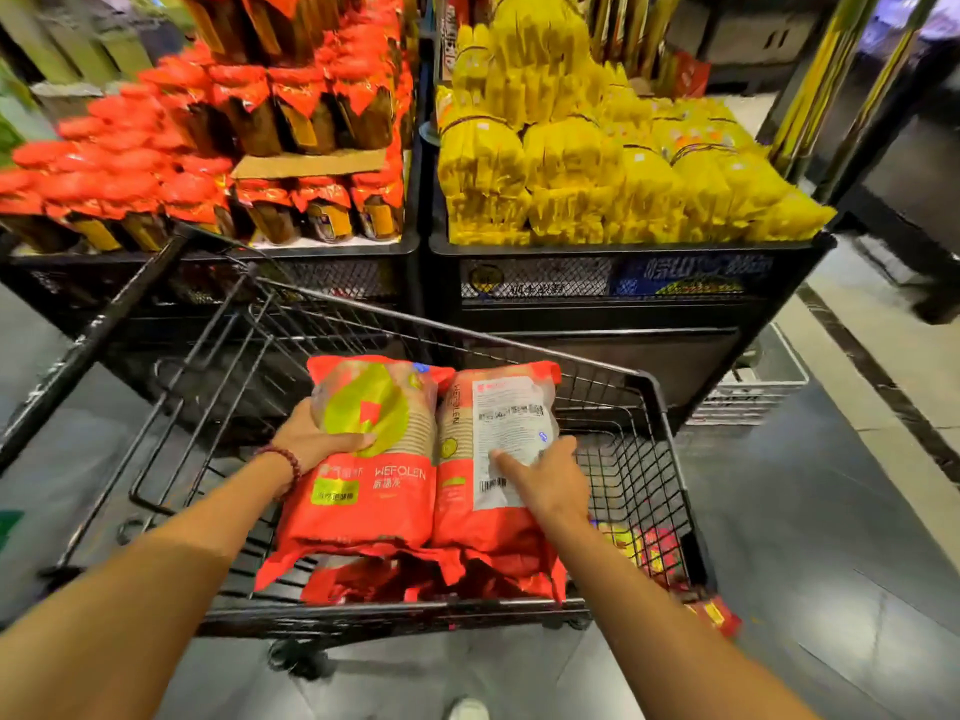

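Observation:
Two red plastic packs of stacked paper cups lie side by side over a black wire shopping cart (644, 480). The left pack (363, 491) shows a green-yellow logo and the word WEFOLEN; my left hand (317, 433) grips its upper left side, thumb across the front. The right pack (483, 511) shows a white printed label with barcodes; my right hand (545, 475) holds its right side, with the index finger lying on the label. A beaded bracelet sits on my left wrist.
Behind the cart stand two black mesh display bins: the left bin (311, 252) piled with red-topped packs, the right bin (623, 252) with yellow packs. Small red and yellow items (644, 548) lie in the cart's bottom right. A white crate (753, 392) sits on the grey floor at right.

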Tool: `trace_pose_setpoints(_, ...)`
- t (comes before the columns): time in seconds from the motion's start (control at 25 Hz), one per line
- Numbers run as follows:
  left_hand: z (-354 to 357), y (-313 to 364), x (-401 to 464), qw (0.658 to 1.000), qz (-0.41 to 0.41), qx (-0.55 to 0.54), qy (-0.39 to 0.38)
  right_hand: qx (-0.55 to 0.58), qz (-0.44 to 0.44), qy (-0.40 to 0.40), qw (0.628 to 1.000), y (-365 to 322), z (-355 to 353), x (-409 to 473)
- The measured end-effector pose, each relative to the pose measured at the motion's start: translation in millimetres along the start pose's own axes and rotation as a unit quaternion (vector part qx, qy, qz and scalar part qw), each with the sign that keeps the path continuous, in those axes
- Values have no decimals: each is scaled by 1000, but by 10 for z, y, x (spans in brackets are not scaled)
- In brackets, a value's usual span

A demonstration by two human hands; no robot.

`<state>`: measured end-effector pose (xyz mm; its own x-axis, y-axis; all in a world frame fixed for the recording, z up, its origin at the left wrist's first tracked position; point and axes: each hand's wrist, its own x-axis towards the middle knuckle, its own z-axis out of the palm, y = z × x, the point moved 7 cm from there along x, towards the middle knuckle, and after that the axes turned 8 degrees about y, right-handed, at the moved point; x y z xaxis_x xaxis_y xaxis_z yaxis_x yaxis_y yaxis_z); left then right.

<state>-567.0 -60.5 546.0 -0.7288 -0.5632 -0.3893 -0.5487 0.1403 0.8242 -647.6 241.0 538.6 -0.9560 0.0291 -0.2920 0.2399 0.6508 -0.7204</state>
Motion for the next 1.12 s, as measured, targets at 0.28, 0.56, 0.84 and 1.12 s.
trace_pose_setpoints(0.28, 245, -729, 119, 998, -20, -58, 5, -5, 38, -27, 999, 365, 336, 68)
trace_pose_setpoints(0.56, 94, -851, 375, 998, -56, -33, -21, -11, 21, -45, 999, 226, 548, 91)
trace_pose_setpoints(0.84, -14, -1124, 464, 994, -100, -20, -37, -26, 7, -73, 997, 170, 662, -42)
trace_pose_setpoints(1.12, -57, -947, 449, 975, -96, 186, -67, -84, 37, -94, 991, 212, 695, -84)
